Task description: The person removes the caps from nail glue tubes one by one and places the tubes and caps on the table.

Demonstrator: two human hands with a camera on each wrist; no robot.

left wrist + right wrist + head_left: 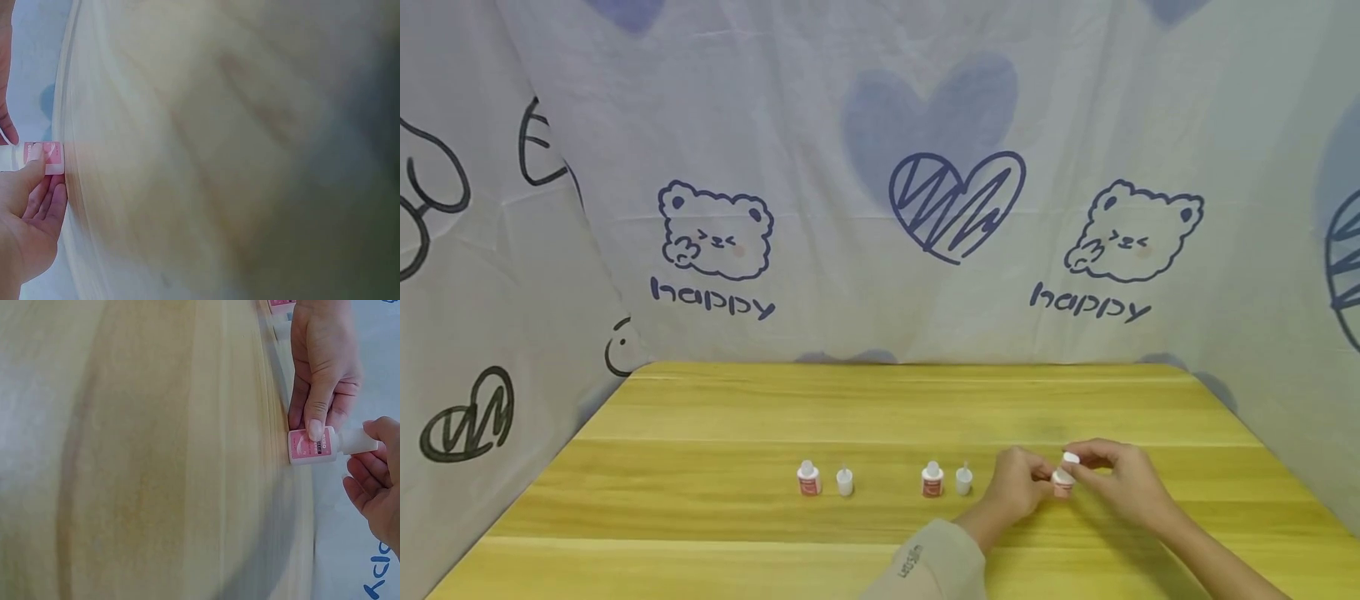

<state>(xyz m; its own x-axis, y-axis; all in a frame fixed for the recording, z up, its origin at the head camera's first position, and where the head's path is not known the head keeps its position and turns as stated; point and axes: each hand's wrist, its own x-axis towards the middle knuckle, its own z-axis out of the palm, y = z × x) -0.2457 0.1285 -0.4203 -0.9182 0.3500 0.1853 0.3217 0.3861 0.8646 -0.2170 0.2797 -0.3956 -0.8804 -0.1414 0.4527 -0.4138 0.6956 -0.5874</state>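
Note:
My left hand (1017, 485) grips a small white bottle (1062, 485) with a pink label, low at the table on the right side. In the right wrist view the left thumb lies across the label of that bottle (306, 447). Above it, my right hand (1122, 479) pinches the white cap (1071, 460) between thumb and fingers. The cap (359, 441) sits at the bottle's neck; whether it is loose or threaded on, I cannot tell. In the left wrist view the bottle (47, 156) appears at the left edge, held by the left hand (31, 219).
Left of my hands stand two similar bottles, a middle one (932, 481) and a far-left one (808, 480), both uncapped. Beside each, an upturned white cap, the middle cap (964, 481) and the left cap (845, 482), has a thin stem pointing up. A printed cloth (850, 317) hangs behind the wooden table (700, 517).

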